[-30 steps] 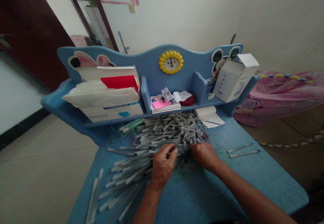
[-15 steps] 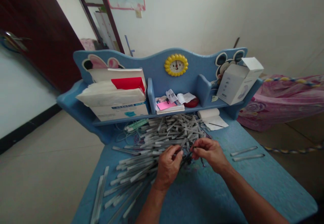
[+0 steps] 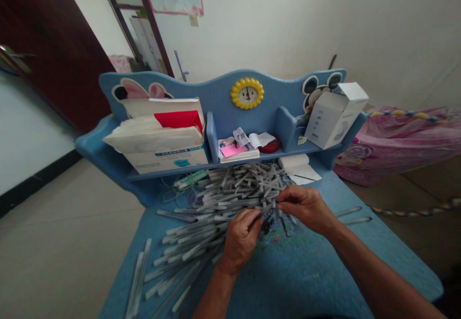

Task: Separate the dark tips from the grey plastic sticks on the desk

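Observation:
My left hand (image 3: 240, 239) is closed in a pinch over the middle of the desk, with the end of a grey, translucent pen (image 3: 267, 208) at its fingertips. The pen slants up towards my right hand (image 3: 306, 208), whose thumb and fingers are pinched together near its other end. What exactly the right fingertips grip is too small to make out. Around and behind both hands spreads a large heap of similar grey pens (image 3: 201, 230). Small black parts (image 3: 267, 225) lie just below the fingertips.
Across the back of the blue desk (image 3: 306, 271) runs a shelf holding a mask box (image 3: 176, 160), papers and a white carton (image 3: 331, 119). Two pens (image 3: 356, 221) lie apart at the right, partly behind my forearm. A paper roll (image 3: 295, 161) sits below the shelf.
My right hand has moved up and slightly right, towards the heap. The left hand stays nearly in place, and a grey pen now shows between the hands. The view has shifted slightly.

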Motion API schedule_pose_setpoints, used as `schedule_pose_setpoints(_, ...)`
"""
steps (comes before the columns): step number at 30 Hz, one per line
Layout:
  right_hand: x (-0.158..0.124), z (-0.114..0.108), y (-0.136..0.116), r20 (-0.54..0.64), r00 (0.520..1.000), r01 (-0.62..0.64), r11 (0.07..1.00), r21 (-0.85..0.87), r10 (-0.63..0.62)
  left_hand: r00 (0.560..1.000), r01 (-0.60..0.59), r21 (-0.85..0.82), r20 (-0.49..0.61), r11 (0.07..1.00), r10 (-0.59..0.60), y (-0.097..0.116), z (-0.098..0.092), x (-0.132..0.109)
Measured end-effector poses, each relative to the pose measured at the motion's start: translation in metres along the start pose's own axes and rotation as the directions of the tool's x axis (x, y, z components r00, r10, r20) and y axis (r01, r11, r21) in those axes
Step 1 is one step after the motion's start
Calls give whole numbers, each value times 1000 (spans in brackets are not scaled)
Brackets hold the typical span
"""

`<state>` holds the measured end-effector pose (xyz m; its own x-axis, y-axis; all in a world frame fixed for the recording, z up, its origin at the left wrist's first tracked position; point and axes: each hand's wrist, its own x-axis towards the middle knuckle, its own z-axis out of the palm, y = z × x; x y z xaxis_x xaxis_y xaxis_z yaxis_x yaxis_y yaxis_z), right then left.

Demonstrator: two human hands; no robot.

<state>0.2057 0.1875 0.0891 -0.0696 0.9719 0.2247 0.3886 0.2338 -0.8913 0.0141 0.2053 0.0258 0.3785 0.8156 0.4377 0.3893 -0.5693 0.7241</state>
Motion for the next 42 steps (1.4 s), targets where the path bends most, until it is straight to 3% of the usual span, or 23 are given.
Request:
schedule_pose_setpoints(4,2,-5,-2,88,991,109,986,-128,-99,1000,-11,15,19,1000,11,3,0,0)
schedule_pose_setpoints(21,3,-8,-8,188,960,249,937,-246,-206,997,-66,65,39,996,63,4,-1,0)
schedule_pose_setpoints(42,2,-8,-9,219,956,255,923,-287,-196,995,-52,75,85,996,46,4,0,-1)
